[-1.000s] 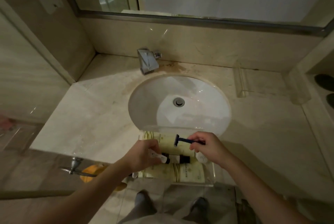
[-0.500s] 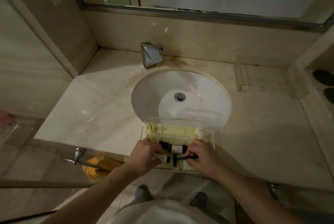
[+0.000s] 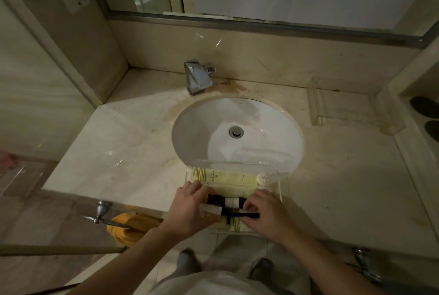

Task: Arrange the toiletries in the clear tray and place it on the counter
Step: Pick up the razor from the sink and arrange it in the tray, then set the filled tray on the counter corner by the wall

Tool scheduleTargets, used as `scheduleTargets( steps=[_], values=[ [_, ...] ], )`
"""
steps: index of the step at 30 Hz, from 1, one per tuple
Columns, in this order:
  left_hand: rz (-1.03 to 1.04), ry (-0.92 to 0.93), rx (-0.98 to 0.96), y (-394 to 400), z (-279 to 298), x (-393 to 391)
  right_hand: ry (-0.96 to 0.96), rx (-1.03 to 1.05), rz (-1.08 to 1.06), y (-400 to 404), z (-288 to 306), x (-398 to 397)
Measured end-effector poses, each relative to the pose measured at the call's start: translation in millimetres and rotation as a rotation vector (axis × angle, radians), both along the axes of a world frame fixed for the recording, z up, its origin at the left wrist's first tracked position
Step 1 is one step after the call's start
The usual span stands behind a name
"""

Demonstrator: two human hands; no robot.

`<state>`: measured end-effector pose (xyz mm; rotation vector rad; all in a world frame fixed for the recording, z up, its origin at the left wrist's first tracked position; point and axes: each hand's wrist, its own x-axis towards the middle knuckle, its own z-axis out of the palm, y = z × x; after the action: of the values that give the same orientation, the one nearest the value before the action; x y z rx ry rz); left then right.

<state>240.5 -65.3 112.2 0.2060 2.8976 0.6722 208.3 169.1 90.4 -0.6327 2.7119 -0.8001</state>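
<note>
Clear plastic tray (image 3: 281, 181) sits at the front edge of the counter (image 3: 123, 152), directly in front of the person and just short of the sink (image 3: 237, 128); its long axis runs left to right. Pale yellow tubes (image 3: 225, 178) lie along that axis at the far side, with a small round white cap (image 3: 264, 178) at their right end. A dark bottle (image 3: 228, 202) with a white label lies across the middle, also left to right.

Left hand (image 3: 192, 209): fingers curled around a small white tube (image 3: 211, 209), gripped at the tray's left half. Right hand (image 3: 266, 216): fingertips pinched on the handle of a blue razor (image 3: 240, 215), head pointing left, toward the white tube. Both items lie parallel to the tray's long axis, in the near row, just beside the dark bottle.

Judgement: the arranging step is nearly complete. The next move calls for lowering both items flat along the same axis, then letting go. Each hand already sits over its own half of the tray, so the tray's short ends lie directly outward of each hand for the lift. Placement space is open counter to the left and right of the sink
</note>
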Motion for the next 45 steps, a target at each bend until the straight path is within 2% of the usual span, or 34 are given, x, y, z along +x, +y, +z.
scheduleTargets(
  steps=[2, 4, 7, 10, 14, 19, 30, 36, 45],
  values=[
    [0.196, 0.070, 0.087, -3, 8, -3, -0.009, -0.048, -0.041, 0, 4, -2],
    [0.409, 0.061, 0.145, -10, 12, -11, 0.000, -0.095, -0.114, 1, 7, -7],
    [0.594, -0.081, 0.138, -22, 12, -22, 0.009, -0.128, -0.321, 3, 10, -16],
    [0.656, -0.274, 0.151, -27, 9, -24, 0.036, -0.100, -0.542, 8, 12, -21],
    [0.669, -0.400, 0.187, -26, 6, -22, -0.083, -0.036, -0.702, 20, 8, -28],
    [0.685, -0.413, 0.207, -24, 8, -22, -0.207, 0.045, -0.688, 27, -3, -27],
    [0.612, -0.411, 0.230, 17, 24, -48, -0.203, 0.059, -0.788, 68, 4, -39],
    [0.593, -0.441, 0.325, 65, 29, -76, -0.178, 0.010, -0.862, 116, 12, -51],
    [0.548, -0.410, 0.322, 159, 26, -136, -0.103, 0.004, -0.987, 205, 17, -92]
  ],
)
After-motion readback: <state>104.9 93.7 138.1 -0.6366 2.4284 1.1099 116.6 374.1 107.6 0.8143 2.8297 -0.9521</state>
